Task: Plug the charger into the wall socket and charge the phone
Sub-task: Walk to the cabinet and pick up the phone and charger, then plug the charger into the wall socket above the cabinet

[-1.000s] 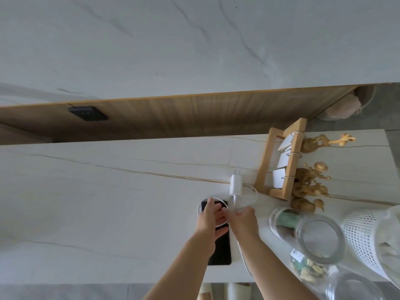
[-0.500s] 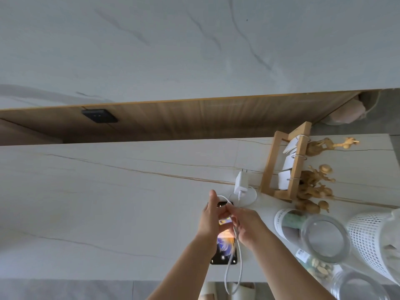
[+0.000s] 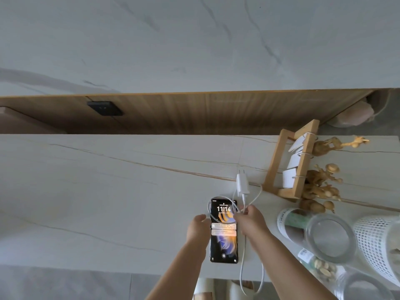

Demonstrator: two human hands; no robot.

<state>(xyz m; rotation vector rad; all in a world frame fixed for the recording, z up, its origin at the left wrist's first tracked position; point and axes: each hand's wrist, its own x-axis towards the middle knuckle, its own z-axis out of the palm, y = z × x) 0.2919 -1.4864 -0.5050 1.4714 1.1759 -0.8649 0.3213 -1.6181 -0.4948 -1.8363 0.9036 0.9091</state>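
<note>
A pale marble counter (image 3: 108, 191) fills the lower half of the view, with a wooden panel (image 3: 216, 113) running along the wall behind it. On that panel, far to the left, sits the black wall socket (image 3: 104, 108), with nothing plugged in. At the right edge of the counter stand a white mesh basket (image 3: 376, 245), a wooden frame (image 3: 290, 161) and glass jars (image 3: 324, 237) lying on their sides. The phone (image 3: 224, 231) lies flat near the front edge, screen lit and facing up. The right hand (image 3: 251, 221) pinches the white cable (image 3: 243, 256) just above the phone's top right corner; a loop of it hangs over the counter edge. The left hand (image 3: 198, 228) rests against the phone's left side, fingers curled loosely, holding nothing I can make out. The white charger (image 3: 242, 184) lies on the counter just beyond the phone, prongs pointing at the wall.
</note>
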